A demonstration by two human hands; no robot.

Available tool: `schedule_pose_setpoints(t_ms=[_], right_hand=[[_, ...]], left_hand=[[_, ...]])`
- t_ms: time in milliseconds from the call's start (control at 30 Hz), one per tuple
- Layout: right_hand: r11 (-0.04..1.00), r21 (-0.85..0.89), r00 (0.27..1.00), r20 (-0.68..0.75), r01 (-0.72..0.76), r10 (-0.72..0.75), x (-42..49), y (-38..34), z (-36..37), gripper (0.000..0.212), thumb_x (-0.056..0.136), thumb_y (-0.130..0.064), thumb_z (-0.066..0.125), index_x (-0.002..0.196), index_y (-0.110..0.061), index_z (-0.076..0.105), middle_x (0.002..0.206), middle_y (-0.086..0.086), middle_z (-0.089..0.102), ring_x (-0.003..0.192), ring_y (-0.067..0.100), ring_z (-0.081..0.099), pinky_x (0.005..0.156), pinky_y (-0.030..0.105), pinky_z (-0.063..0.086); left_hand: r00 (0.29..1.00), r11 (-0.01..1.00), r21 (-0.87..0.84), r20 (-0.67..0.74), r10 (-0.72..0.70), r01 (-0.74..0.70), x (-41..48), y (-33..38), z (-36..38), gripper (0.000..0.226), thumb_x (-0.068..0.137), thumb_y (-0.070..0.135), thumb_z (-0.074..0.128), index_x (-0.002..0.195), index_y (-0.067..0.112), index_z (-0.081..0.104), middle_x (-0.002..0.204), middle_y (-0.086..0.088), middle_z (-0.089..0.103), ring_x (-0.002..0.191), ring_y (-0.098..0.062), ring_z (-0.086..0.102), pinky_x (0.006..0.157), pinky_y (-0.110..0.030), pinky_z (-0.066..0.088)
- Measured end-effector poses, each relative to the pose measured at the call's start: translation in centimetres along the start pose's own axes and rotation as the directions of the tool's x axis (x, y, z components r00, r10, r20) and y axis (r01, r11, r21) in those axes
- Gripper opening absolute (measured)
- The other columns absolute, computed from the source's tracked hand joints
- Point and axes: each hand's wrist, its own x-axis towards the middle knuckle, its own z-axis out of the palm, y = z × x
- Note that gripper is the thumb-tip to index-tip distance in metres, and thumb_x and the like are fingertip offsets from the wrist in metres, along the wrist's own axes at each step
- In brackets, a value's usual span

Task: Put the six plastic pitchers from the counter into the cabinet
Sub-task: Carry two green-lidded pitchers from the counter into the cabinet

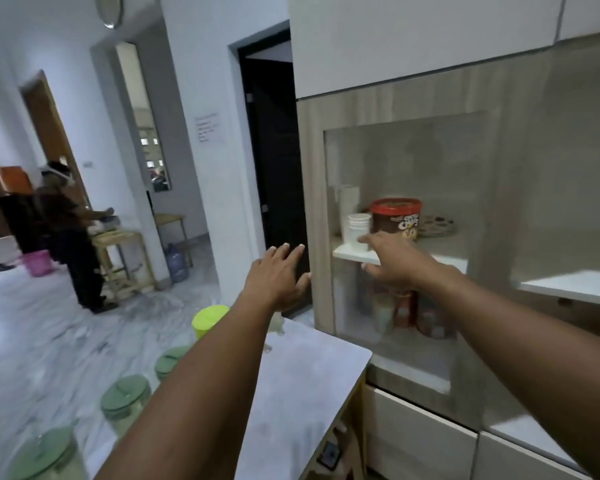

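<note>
Several plastic pitchers stand in a row along the left edge of the grey counter (302,386): one with a bright lime lid (209,319) farthest away, then pale green-lidded ones (169,360) (124,396) (45,452), partly hidden by my left forearm. The cabinet (406,161) has a wood-framed glass door. My left hand (278,277) reaches out with fingers spread near the door's left edge, holding nothing. My right hand (392,259) is open in front of the glass, at the height of the white shelf (430,258).
Inside the cabinet are stacked white cups (356,230), a red-lidded brown tub (395,218) and a round tray; more containers sit on the lower level. A dark doorway is left of the cabinet. Another person stands at a wooden table (125,251) far left, near a pink bucket (38,262).
</note>
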Motion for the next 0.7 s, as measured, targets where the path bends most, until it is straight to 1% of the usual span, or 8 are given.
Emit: schedule_pose_setpoints(t_ms=[67,167,300,400,467,533,600,700], right_hand=[[0.999,0.038,0.999,0.035,0.021,-0.022,2.9,-1.2,2.7,0.066,0.085,-0.038,0.056,0.147,-0.020,0.043,0.146,0.010,0.050,0.131,0.031,0.050,0.104,0.044,0.045],[0.993,0.116,0.992,0.118,0.020,-0.033,6.9,-2.4,7.9,0.063,0.088,-0.035,0.058,0.147,-0.018,0.042,0.149,0.010,0.049,0.135,0.029,0.048,0.108,0.043,0.042],[0.970,0.242,0.974,0.225,-0.016,-0.040,12.7,-2.7,16.0,0.062,0.088,-0.032,0.059,0.146,-0.022,0.043,0.150,0.007,0.048,0.137,0.028,0.046,0.110,0.043,0.041],[0.940,0.337,0.950,0.307,-0.059,-0.050,17.3,-2.2,22.6,0.060,0.088,-0.033,0.061,0.144,-0.018,0.046,0.147,0.008,0.051,0.131,0.028,0.051,0.106,0.040,0.043],[0.906,0.406,0.926,0.375,-0.118,-0.048,20.6,-2.0,26.4,0.060,0.089,-0.034,0.063,0.143,-0.014,0.047,0.144,0.011,0.053,0.127,0.029,0.055,0.102,0.039,0.045],[0.877,0.449,0.891,0.450,-0.170,-0.057,24.1,-2.0,30.0,0.061,0.090,-0.034,0.064,0.143,-0.010,0.047,0.143,0.014,0.054,0.127,0.029,0.055,0.100,0.036,0.044],[0.859,0.464,0.857,0.512,-0.217,-0.060,27.4,-1.7,33.4,0.063,0.089,-0.036,0.064,0.143,-0.009,0.047,0.144,0.015,0.054,0.128,0.030,0.054,0.100,0.035,0.044],[0.845,0.466,0.808,0.584,-0.263,-0.071,30.7,-1.8,37.6,0.063,0.089,-0.036,0.065,0.143,-0.011,0.046,0.144,0.015,0.053,0.131,0.030,0.052,0.098,0.033,0.043]], left_hand=[[0.998,0.998,-0.020,0.013,-0.062,0.063,0.3,-2.8,2.2,0.070,0.098,0.056,0.037,0.160,0.027,0.020,0.165,-0.007,0.028,0.150,-0.029,0.027,0.116,-0.050,0.034],[0.982,0.983,-0.069,0.090,-0.165,0.171,0.8,-6.2,6.0,0.069,0.098,0.053,0.041,0.159,0.026,0.023,0.161,-0.007,0.034,0.144,-0.031,0.035,0.111,-0.048,0.038],[0.928,0.911,-0.211,0.201,-0.315,0.355,3.2,-9.9,11.9,0.070,0.095,0.046,0.051,0.156,0.020,0.028,0.151,-0.016,0.045,0.137,-0.035,0.045,0.109,-0.046,0.042],[0.860,0.792,-0.343,0.275,-0.430,0.506,5.5,-11.6,16.9,0.067,0.095,0.037,0.058,0.153,0.011,0.035,0.149,-0.017,0.049,0.137,-0.033,0.047,0.108,-0.036,0.039],[0.800,0.694,-0.399,0.322,-0.506,0.599,7.3,-12.7,20.0,0.058,0.095,0.028,0.061,0.146,0.007,0.045,0.146,-0.015,0.055,0.135,-0.032,0.050,0.100,-0.028,0.039],[0.739,0.599,-0.433,0.368,-0.565,0.674,9.0,-14.1,23.1,0.047,0.094,0.025,0.062,0.137,0.008,0.055,0.137,-0.015,0.062,0.128,-0.033,0.056,0.093,-0.027,0.041],[0.661,0.507,-0.426,0.437,-0.610,0.749,11.2,-15.5,26.4,0.052,0.090,0.033,0.062,0.135,0.010,0.058,0.134,-0.015,0.065,0.125,-0.035,0.059,0.097,-0.032,0.047],[0.534,0.354,-0.409,0.524,-0.664,0.841,13.6,-17.0,31.6,0.068,0.082,0.050,0.059,0.136,0.009,0.057,0.138,-0.013,0.063,0.126,-0.035,0.058,0.101,-0.037,0.049]])
